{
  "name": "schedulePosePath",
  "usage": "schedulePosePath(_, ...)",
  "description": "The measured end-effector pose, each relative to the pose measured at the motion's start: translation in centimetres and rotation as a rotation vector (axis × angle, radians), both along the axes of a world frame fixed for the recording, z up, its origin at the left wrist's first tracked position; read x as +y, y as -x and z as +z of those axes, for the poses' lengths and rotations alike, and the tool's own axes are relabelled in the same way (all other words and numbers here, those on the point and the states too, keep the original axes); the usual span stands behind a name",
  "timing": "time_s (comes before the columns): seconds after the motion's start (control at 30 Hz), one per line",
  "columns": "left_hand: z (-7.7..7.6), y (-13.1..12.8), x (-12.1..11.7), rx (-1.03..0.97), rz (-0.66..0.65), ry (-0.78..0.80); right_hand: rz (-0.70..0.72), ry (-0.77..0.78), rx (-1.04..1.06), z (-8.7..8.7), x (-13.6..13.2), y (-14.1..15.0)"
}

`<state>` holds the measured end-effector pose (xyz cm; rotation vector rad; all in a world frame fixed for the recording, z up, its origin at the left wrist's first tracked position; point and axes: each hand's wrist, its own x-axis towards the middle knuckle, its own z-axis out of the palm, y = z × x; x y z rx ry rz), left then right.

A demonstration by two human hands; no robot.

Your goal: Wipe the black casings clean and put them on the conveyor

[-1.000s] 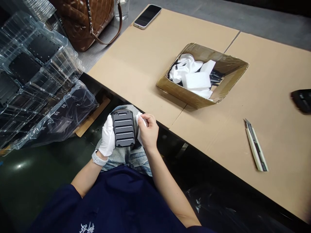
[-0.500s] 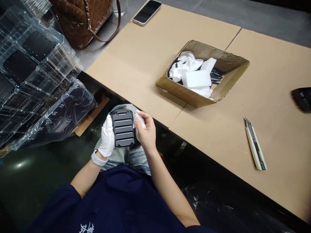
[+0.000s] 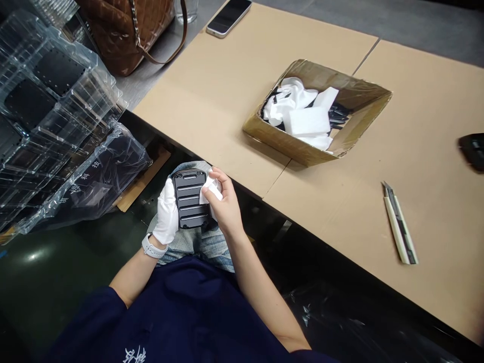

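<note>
My left hand, in a white glove, grips the left edge of a black ribbed plastic cover above my lap. The cover has raised bars across it and a rounded top end, with its face turned up toward me. My right hand is bare and pinches a folded white cloth between thumb and fingers. This cloth lies over the upper right edge of the cover and hides part of it.
On the table stands a cardboard box with white foam and black pieces inside. A utility knife lies to its right, a phone at the back. Clear plastic trays and a brown bag are at the left.
My right hand has moved slightly left and up, bringing the white cloth from beside the cover onto its upper right edge. The left hand and the cover have hardly moved.
</note>
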<state>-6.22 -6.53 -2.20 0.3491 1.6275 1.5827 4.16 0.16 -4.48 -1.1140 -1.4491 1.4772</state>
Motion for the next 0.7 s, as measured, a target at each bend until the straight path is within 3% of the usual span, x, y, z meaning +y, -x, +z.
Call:
schedulePosePath(0.2, 1.4, -0.5, 0.0, 0.11, 0.008, 0.016, 0.025, 0.037, -0.038, 1.0, -0.2, 0.2)
schedulePosePath(0.43, 0.5, -1.4, -0.5, 0.268, 0.125, 0.134, 0.056, 0.107, -0.004, 0.8, -0.4, -0.2)
schedulePosePath(0.7, 1.1, -1.4, -0.3, 0.263, 0.047, 0.088, 0.123, 0.071, -0.021, 0.5, -0.3, -0.7)
